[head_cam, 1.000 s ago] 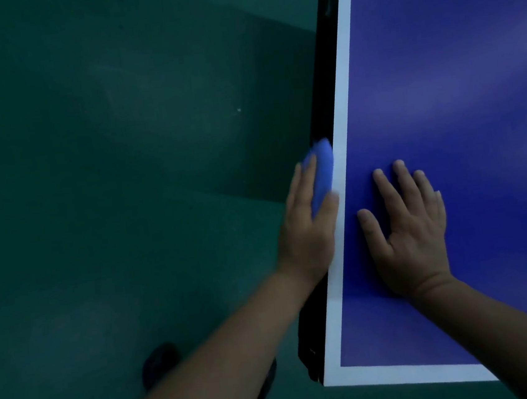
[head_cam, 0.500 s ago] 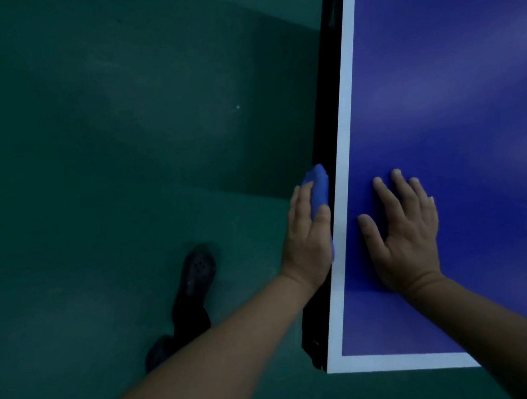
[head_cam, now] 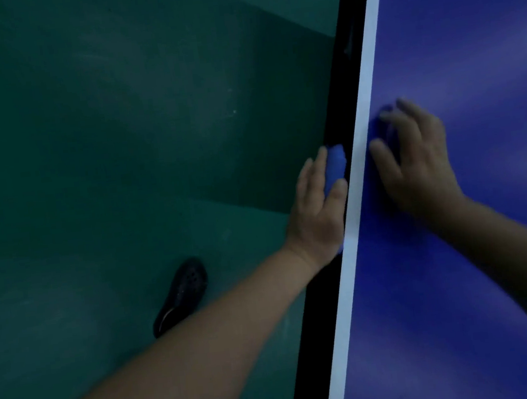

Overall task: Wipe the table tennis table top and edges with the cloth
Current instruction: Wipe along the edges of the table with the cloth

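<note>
Pressed flat by the left hand (head_cam: 316,206), fingers and thumb around it, against the black side edge (head_cam: 338,120) of the table: small blue folded cloth (head_cam: 334,166). Just right of that hold, across the white border stripe (head_cam: 362,130), right hand (head_cam: 417,163) spread open on the dark blue table tennis table top (head_cam: 467,48), blurred, holding nothing. Below left of the hold, dark perforated shoe (head_cam: 183,295) on green floor (head_cam: 88,152). Probably mid-pass along 1 side edge; no sign of which areas are already wiped, so remaining edge length and most of the top apparently left.
</note>
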{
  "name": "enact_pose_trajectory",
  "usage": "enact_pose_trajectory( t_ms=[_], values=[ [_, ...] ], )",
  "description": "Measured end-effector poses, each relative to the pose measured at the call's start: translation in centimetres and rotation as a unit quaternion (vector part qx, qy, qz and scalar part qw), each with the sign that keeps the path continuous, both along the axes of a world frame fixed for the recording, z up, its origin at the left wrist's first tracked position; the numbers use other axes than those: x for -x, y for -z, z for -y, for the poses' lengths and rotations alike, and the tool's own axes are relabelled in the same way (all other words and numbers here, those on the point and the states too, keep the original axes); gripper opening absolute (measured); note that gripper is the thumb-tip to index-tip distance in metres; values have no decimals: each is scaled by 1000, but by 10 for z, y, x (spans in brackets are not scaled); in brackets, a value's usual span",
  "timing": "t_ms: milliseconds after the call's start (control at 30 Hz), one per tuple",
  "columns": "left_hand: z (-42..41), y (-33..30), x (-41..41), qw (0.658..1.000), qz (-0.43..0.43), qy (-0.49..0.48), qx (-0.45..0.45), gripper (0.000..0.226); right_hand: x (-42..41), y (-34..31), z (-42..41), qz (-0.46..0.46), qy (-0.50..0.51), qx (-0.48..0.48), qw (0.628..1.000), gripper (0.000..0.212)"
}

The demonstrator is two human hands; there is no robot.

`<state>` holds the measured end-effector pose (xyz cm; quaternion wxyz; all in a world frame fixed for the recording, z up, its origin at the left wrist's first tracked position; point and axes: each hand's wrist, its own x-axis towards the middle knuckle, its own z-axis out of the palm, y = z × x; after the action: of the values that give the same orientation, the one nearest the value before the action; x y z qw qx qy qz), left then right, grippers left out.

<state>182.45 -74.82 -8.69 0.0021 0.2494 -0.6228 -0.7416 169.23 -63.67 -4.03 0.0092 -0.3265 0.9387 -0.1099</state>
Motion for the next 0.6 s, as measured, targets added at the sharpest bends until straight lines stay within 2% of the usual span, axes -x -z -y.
enact_pose_trajectory(
  t_ms=[100,167,267,333,433,600],
  values=[
    [3,6,10,999,-12,-21,-25,64,41,4,19,32,69,-14,997,62],
    [-10,11,-25,999,-25,-12,-34,61,43,6,19,32,82,-17,996,62],
    [-35,7,-92,999,4,18,-44,61,39,6,16,30,80,-18,996,63],
    [-41,1,-106,997,33,20,-63,62,39,6,17,30,85,-16,996,63],
    [-23,2,-56,997,41,3,-63,59,40,6,17,24,83,-12,996,63],
    [30,12,85,998,22,-46,-35,67,40,7,17,12,81,-9,997,63]
  ],
)
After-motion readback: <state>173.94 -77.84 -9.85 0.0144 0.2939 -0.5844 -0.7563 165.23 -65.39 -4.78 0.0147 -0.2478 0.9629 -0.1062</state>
